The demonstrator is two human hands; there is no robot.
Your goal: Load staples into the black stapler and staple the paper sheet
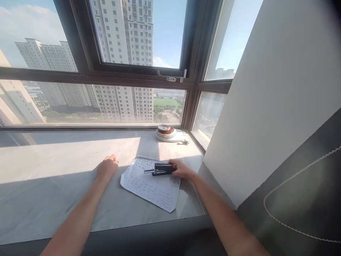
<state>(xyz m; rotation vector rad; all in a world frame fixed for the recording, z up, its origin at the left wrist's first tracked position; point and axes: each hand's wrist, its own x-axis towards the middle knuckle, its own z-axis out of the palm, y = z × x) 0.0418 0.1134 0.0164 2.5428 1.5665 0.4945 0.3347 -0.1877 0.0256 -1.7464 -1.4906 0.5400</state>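
My right hand point(182, 168) grips the back end of a black stapler point(163, 169) with an orange-red spot near its rear. A thin metal part juts out from the stapler's front, to the left. Beneath it lie sheets of white paper point(149, 188) covered in rows of handwriting, with some corners cut or folded off. Left of the paper, my left hand point(107, 166) rests low over the sill with its fingers curled closed. A tiny greyish bit shows at its fingertips, too small to name.
The pale marble windowsill point(66, 199) bears everything, its front edge running along below the paper. A stack of plates or dishes point(166, 133) stands in the back corner, beside a small chain point(183, 142). A white wall point(255, 106) slants up at the right; a beaded cord point(277, 220) hangs there.
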